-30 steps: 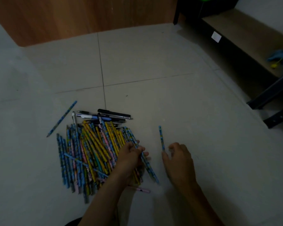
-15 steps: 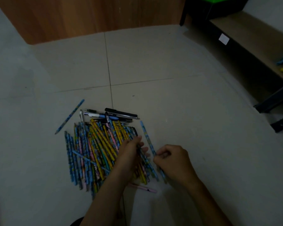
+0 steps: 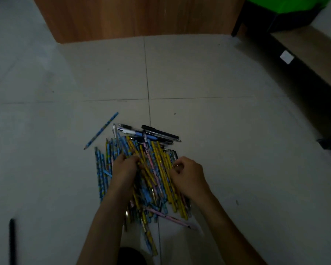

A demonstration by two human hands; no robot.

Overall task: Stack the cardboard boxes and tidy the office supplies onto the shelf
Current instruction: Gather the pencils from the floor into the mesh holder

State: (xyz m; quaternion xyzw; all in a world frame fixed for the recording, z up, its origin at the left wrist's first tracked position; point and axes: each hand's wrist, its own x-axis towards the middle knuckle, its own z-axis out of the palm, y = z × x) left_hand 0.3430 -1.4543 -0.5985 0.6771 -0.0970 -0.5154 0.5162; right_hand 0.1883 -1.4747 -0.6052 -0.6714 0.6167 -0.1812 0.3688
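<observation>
Your right hand point(image 3: 187, 176) has joined your left hand point(image 3: 125, 167) on the pencil pile point(image 3: 155, 165), lower centre of the floor point(image 3: 199, 73). Both sets of fingers curl round pencils. The move to the shelf point(image 3: 317, 52), upper right, seems yet to come.

Single view, head-worn, wide-angle. Looks forward and steeply down, close above the pencil pile point(image 3: 157, 180) on the tiled floor point(image 3: 227, 134). Wooden panel point(image 3: 141, 16) lies beyond the pile, shelf point(image 3: 317, 52) far right of it.

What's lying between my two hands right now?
Head view: the middle of the pencil pile, mostly yellow pencils with some blue and pink, lies between the left hand and right hand.
</observation>
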